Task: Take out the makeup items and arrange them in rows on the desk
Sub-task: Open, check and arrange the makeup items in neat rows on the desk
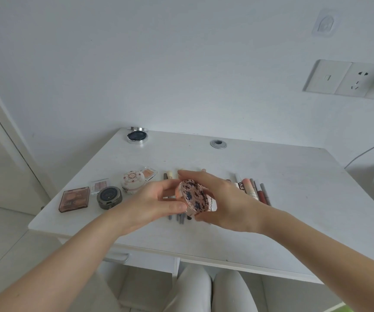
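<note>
- A round patterned compact (193, 197), pink with dark floral marks, is held in mid-air at the centre of the frame, above the white surface (282, 188), tilted so its lid faces the camera.
- The right hand (222, 199) grips it from the right, fingers curled over its top edge and thumb underneath.
- The left hand (154, 201) holds its left edge, thumb and fingers pinching the rim.
- Already laid out in the left-centre of the frame: a brown palette (74, 199), a dark round compact (109, 197), a small blush pan (100, 184), a white ornate jar (133, 181) and an orange blush (148, 172).
- Right of the hands lies a row of pencils and tubes (253, 190); brushes (170, 176) are partly hidden behind the hands.
- An open silver compact (137, 136) sits apart in the upper centre-left.
- Step in hand, as I judge it: placing this compact. The next move likely calls for lowering it flat beside the other round cases, without knocking the brushes beneath.
</note>
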